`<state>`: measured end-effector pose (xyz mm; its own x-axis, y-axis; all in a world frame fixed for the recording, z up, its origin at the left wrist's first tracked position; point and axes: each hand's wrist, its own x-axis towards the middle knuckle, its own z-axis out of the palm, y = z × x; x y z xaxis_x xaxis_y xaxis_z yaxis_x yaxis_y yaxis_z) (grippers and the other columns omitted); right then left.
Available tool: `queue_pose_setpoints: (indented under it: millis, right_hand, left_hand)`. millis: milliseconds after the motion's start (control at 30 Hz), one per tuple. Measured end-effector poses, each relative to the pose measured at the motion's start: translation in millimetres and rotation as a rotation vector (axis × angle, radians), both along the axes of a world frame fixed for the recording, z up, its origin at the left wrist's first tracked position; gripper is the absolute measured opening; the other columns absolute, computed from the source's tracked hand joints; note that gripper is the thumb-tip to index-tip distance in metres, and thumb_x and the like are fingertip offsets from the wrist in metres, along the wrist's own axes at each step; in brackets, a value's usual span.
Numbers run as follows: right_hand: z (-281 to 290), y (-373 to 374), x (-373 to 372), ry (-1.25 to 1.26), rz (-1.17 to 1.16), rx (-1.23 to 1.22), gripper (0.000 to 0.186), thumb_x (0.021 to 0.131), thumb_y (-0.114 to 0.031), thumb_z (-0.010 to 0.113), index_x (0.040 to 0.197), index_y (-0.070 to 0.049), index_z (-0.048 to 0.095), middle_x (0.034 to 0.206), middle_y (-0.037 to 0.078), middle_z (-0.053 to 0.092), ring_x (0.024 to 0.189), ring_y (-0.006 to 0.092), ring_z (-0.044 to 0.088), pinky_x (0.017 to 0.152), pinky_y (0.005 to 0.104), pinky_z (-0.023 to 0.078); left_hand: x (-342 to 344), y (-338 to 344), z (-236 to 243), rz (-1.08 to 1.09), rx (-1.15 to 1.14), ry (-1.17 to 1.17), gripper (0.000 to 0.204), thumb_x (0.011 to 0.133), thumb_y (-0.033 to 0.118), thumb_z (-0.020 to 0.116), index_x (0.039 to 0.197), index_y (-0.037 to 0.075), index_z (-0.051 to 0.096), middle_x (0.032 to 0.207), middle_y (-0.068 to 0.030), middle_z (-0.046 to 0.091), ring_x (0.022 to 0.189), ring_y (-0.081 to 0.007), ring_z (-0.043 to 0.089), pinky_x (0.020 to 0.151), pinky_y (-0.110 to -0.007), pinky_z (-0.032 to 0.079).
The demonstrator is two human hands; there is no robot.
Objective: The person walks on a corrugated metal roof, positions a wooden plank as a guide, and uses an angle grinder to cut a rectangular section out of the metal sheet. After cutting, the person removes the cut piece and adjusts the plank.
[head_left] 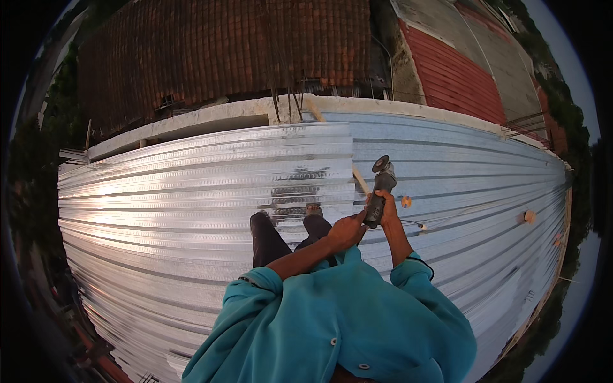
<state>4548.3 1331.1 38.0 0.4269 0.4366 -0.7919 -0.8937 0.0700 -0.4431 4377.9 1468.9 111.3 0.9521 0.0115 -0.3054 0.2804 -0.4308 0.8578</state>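
Note:
An angle grinder point(377, 199) with a dark body is held up in front of my chest, its round disc point(381, 163) at the far end and pointing away from me. My right hand point(387, 205) is wrapped around the grinder's body from the right. At the near end of the tool, my left hand point(348, 232) is closed against its rear, with the fingertips partly hidden. Below lies ribbed metal sheeting point(211, 185), where my feet stand. Whether the disc is spinning cannot be made out.
A wooden strip point(361, 180) lies near the sheet's edge, beyond my hands. A thin cord with a pale end point(423, 226) and small orange-tan pieces point(529, 217) lie to the right. Steel rods point(288, 107) rise from the concrete ledge point(211, 122); a tiled roof point(217, 51) stands beyond.

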Motion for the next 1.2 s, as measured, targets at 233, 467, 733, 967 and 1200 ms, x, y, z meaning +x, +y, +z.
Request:
queue_pose_setpoints:
  millis: [233,467,733,967,1200]
  right_hand:
    - [-6,54,-61,-0.053,-0.188,-0.060,0.032,0.081,-0.024,0.069,0.100,0.000,0.057,0.082,0.014,0.064,0.072,0.0264,0.067,0.067,0.0443,0.060]
    - [9,114,-119,-0.069,-0.280,-0.130,0.032,0.086,-0.025,0.069,0.106,-0.004,0.055,0.086,0.012,0.062,0.076,0.0258,0.066,0.062,0.0451,0.059]
    - [-48,128,-132,0.002,-0.312,-0.142,0.036,0.085,-0.027,0.070,0.109,-0.004,0.054,0.090,0.013,0.062,0.080,0.0277,0.066,0.074,0.0474,0.059]
    - [-156,128,-105,0.025,-0.279,-0.152,0.030,0.085,-0.028,0.068,0.094,-0.001,0.057,0.076,0.011,0.060,0.065,0.0254,0.062,0.065,0.0418,0.056]
    - [-287,94,-48,-0.058,-0.342,-0.259,0.026,0.083,-0.025,0.069,0.093,-0.004,0.056,0.075,0.011,0.059,0.063,0.0255,0.061,0.062,0.0411,0.056]
  left_hand:
    - [-44,63,-19,-0.070,-0.002,-0.053,0.060,0.097,0.028,0.063,0.146,0.000,0.044,0.106,-0.0264,0.070,0.090,-0.0449,0.070,0.082,-0.053,0.056]
    - [-86,131,-26,-0.153,-0.021,-0.109,0.059,0.098,0.031,0.062,0.144,-0.002,0.045,0.102,-0.0267,0.070,0.085,-0.0440,0.070,0.076,-0.053,0.056]
    - [-84,166,-71,-0.193,-0.084,-0.030,0.043,0.096,0.033,0.066,0.128,0.004,0.064,0.085,-0.0230,0.071,0.085,-0.0425,0.069,0.079,-0.053,0.053]
    - [-55,157,-178,-0.089,-0.113,0.009,0.045,0.088,0.036,0.074,0.122,0.006,0.070,0.082,-0.0220,0.072,0.083,-0.0410,0.071,0.080,-0.049,0.055]
    - [14,150,-291,-0.243,-0.111,0.138,0.066,0.081,0.041,0.081,0.130,0.002,0.062,0.112,-0.0245,0.071,0.107,-0.0406,0.068,0.094,-0.048,0.054]
